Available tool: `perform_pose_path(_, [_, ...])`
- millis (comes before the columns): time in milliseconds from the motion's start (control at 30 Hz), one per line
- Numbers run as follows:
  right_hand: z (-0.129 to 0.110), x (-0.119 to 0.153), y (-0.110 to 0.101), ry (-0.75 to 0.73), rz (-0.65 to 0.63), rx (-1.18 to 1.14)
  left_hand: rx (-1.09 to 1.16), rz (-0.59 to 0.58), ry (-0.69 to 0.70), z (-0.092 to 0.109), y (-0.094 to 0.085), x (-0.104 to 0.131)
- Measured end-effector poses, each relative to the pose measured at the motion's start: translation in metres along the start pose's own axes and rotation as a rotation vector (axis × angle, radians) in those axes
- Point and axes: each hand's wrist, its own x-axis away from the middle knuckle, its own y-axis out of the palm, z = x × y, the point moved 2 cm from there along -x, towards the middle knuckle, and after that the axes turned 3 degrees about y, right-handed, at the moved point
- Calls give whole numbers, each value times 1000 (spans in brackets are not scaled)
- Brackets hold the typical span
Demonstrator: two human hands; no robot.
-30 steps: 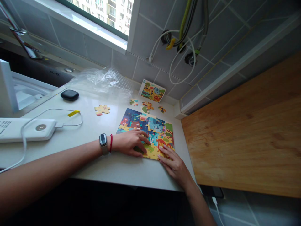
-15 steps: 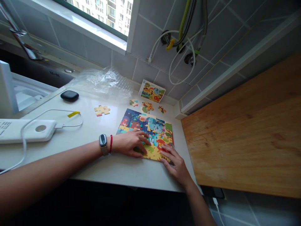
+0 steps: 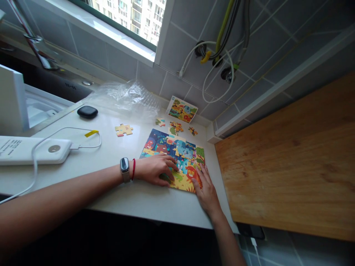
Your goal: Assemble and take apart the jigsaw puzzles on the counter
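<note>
A colourful animal jigsaw puzzle (image 3: pixel 183 149) lies flat on the white counter, with an elephant, a rabbit and a lion in its picture. My left hand (image 3: pixel 156 169) rests across its lower left part, fingers spread and pressing on the surface. At the right edge, my right hand (image 3: pixel 205 187) lies with its fingers stretched over the pieces beside the lion. Each hand covers part of the picture. Loose puzzle pieces (image 3: pixel 176 127) sit just behind the puzzle, and a single jigsaw piece (image 3: pixel 124 129) is off to the left.
A small picture box (image 3: pixel 182 109) leans against the tiled wall. Crumpled clear plastic (image 3: pixel 127 96) lies behind, near a black case (image 3: pixel 87 112). On the left are a white power bank (image 3: pixel 36 150) with a cable and the sink (image 3: pixel 66 87). A wooden board (image 3: pixel 288 155) borders the right.
My right hand has shifted from the lion picture toward the puzzle's right edge, uncovering the lion. My left hand stays in place on the puzzle. The view has shifted slightly.
</note>
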Motion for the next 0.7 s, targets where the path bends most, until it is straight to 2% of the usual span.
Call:
perform_pose_path(233, [-3,-2,-2,9,-14,46,-54,74,-31,-13,-7,3])
perform_pose_path(467, [4,-1,1,-105,-55,146,-230,210,-216,-34,-24,13])
perform_pose_path(700, [6,-1,4,6,-183,210,-250,236,-393,-43,-40,18])
